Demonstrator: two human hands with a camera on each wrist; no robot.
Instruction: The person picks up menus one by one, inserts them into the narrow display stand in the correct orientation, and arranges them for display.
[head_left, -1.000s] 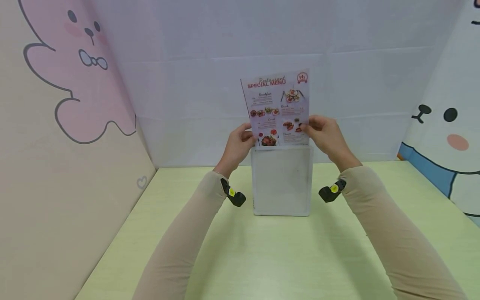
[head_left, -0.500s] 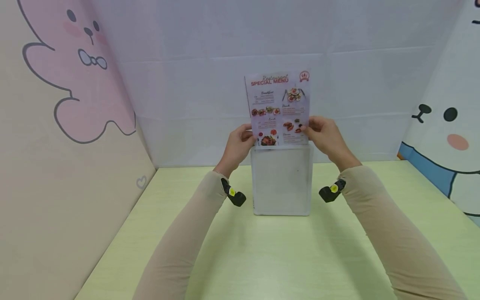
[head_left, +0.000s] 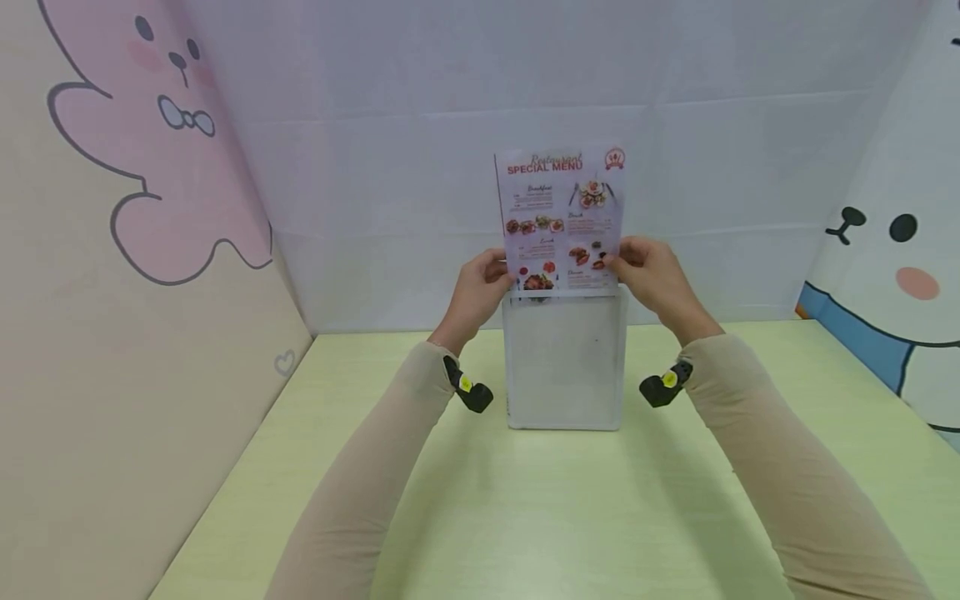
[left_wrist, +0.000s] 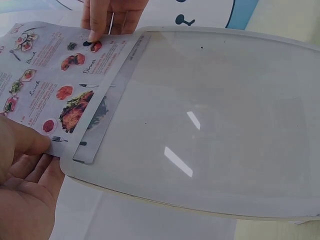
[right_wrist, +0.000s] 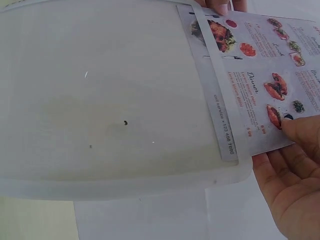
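A printed restaurant menu sheet [head_left: 562, 221] stands upright above a clear-fronted sign holder [head_left: 566, 362] with a white frame. In both wrist views the bottom strip of the menu [left_wrist: 95, 125] lies behind the holder's clear front [right_wrist: 110, 100], just inside its top edge. My left hand [head_left: 477, 287] pinches the sheet's lower left edge, thumb in front and fingers behind. On the lower right edge, my right hand [head_left: 654, 279] pinches it the same way, its thumb [right_wrist: 302, 131] over the food pictures.
The holder stands on a pale yellow-green table [head_left: 555, 508] in front of a white cloth backdrop [head_left: 375, 208]. Side panels with a pink cartoon figure [head_left: 165, 167] and a white cartoon face [head_left: 900, 275] flank the table.
The menu has straightened from a slight leftward lean and shifted a little right. Its bottom edge has slid down behind the holder's front. Both hands keep their grip nearly in place.
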